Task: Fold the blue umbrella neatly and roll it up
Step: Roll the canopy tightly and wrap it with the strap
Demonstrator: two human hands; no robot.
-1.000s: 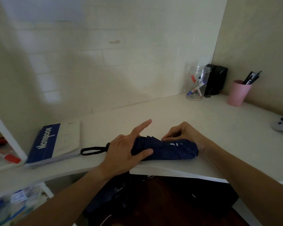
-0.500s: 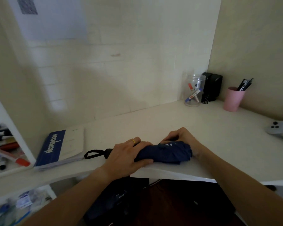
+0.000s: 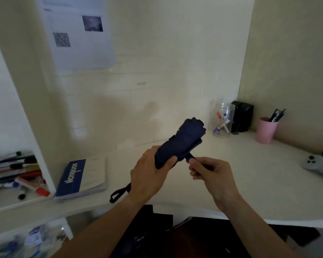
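My left hand (image 3: 147, 175) was closed around the lower part of the blue umbrella (image 3: 183, 141), with the thumb across the front, and held it lifted above the desk (image 3: 250, 174), tilted up and away from me. My right hand (image 3: 207, 171) pinched the closing strap (image 3: 189, 157) just beside the roll, between thumb and curled fingers. The wrist loop (image 3: 117, 194) hung down below my left hand.

I judged the umbrella light, the fabric soft and a little slippery, with a stiff core inside. So the roll could open again if I loosened my hold; the good place to hold was around the middle of the folds, and the strap near its end.

At the back stood a clear jar (image 3: 222, 121) with some markers in it, and a pink cup (image 3: 265, 132) with dark pens.
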